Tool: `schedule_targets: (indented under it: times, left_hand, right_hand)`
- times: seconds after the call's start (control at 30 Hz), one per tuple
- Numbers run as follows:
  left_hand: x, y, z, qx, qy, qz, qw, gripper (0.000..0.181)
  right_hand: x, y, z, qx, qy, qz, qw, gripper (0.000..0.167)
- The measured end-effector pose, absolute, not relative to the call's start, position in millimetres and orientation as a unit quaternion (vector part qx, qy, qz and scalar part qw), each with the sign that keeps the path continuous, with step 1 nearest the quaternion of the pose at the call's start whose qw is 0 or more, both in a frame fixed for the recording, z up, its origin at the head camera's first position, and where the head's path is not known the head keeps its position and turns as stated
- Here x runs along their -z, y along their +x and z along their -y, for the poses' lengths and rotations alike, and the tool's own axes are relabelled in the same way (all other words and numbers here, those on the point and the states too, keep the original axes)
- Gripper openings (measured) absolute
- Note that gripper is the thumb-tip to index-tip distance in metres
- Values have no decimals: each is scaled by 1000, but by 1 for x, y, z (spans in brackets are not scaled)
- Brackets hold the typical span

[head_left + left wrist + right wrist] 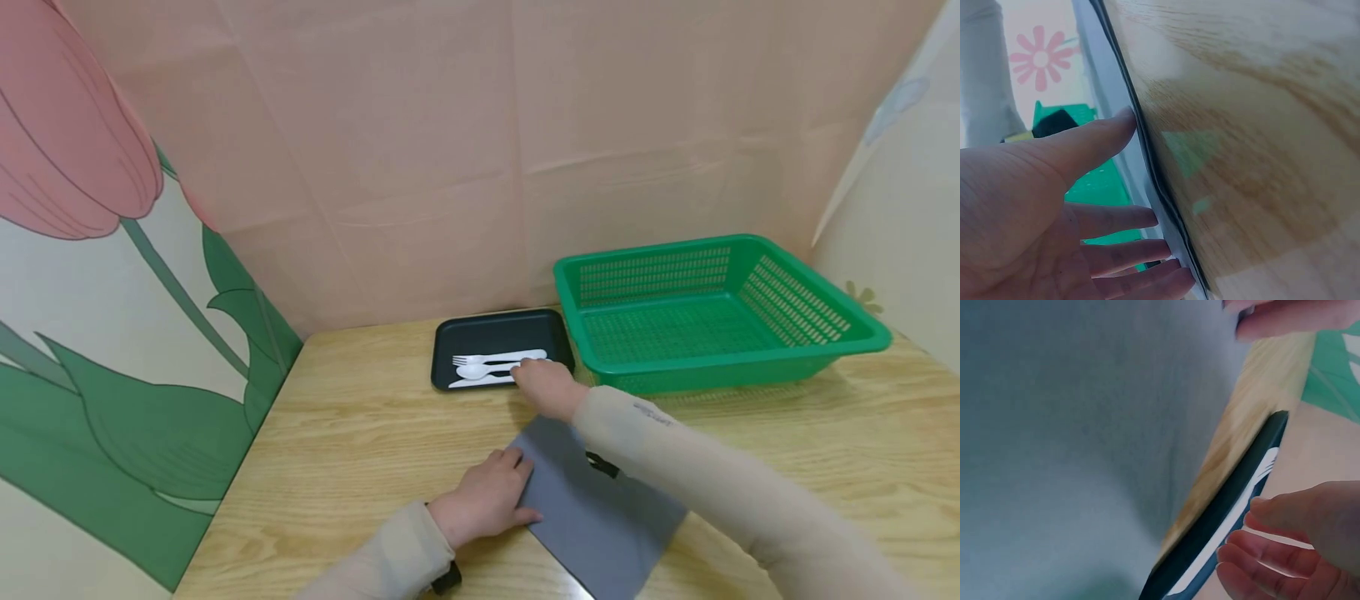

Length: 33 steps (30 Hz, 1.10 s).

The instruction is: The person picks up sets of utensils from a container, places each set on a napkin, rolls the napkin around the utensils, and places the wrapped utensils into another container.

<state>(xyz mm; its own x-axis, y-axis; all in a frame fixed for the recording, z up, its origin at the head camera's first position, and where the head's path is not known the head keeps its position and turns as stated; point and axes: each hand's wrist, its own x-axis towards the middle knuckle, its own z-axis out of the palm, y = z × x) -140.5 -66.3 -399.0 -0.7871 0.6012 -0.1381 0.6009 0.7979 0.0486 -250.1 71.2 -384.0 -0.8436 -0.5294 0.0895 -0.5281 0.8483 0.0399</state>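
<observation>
A folded grey cloth (pixel 596 508) lies slantwise on the table. My left hand (pixel 489 493) rests on its left edge, thumb and fingers extended; the left wrist view shows the fingertips (pixel 1147 215) against the cloth's layered edge (pixel 1160 181). Beyond the cloth, a black tray (pixel 498 329) holds a white fork (pixel 495 357), a white spoon (pixel 472 372) and a white knife (pixel 476 382), side by side. Over the handle ends is my right hand (pixel 547 387), partly hiding them. In the right wrist view its fingers (pixel 1272 550) are loosely bent beside the knife, not closed round it.
A green plastic basket (pixel 720 367) with slotted sides stands right of the tray, close to its edge. The wooden table (pixel 337 433) meets a pink cloth backdrop (pixel 405 208) at the back and a flower-printed sheet (pixel 150 417) on the left.
</observation>
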Motion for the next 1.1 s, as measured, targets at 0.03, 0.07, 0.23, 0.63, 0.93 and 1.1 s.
schedule_targets:
  times: [0.03,0.07,0.23,0.63,0.93,1.1]
  left_hand:
    - [399,-140,66,-1,317,-946,74,64]
    - [399,-140,66,0,316,-946,73,64]
    - [398,-139,66,4,310,-948,76,65]
    - [399,-142,65,-1,314,-944,96,63]
    - [399,-141,66,2,314,-945,87,63]
    - [401,-141,66,5,316,-945,79,64]
  right_hand:
    - [385,-252,-70,7,273,961,49,8]
    - [387,-255,-68,7,271,961,50,9]
    - [394,-267,-61,11,252,967,27,14]
    - [395,-280,-62,15,239,971,-10,8]
    - [399,-285,-62,19,233,972,-6,11]
    - [401,-288,-60,22,223,975,10,14]
